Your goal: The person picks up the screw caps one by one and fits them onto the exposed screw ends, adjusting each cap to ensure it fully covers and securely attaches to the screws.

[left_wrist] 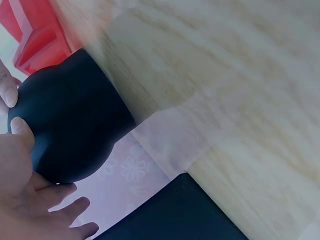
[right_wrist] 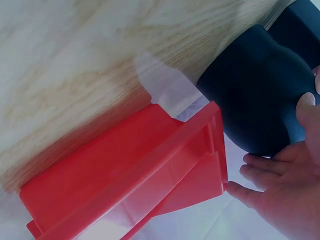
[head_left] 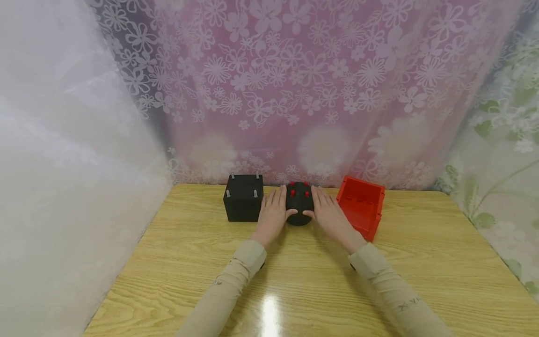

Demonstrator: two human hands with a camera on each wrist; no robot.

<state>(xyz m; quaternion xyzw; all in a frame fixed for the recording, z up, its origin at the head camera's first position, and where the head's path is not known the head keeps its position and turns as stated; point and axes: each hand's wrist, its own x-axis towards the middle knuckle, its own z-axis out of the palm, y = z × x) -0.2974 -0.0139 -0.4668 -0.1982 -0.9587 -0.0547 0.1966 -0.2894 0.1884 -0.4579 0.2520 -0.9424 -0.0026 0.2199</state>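
A black rounded block [head_left: 300,213] with several red pegs on top stands at the back middle of the table, between both hands. My left hand [head_left: 272,216] holds its left side, the thumb on the near face and fingers along the side. Mirroring it, my right hand [head_left: 332,217] holds the right side, thumb on the near face too. In the left wrist view the block [left_wrist: 75,117] shows a smooth, lobed surface. A black square box [head_left: 243,208] with silver posts at its top corners stands just left of my left hand.
Right of my right hand, an open red box [head_left: 375,220] sits turned at an angle, its near wall close to the right wrist. The wooden table [head_left: 303,285] ends at a pink floral curtain [head_left: 290,93] behind the objects. Pale curtains hang at both sides.
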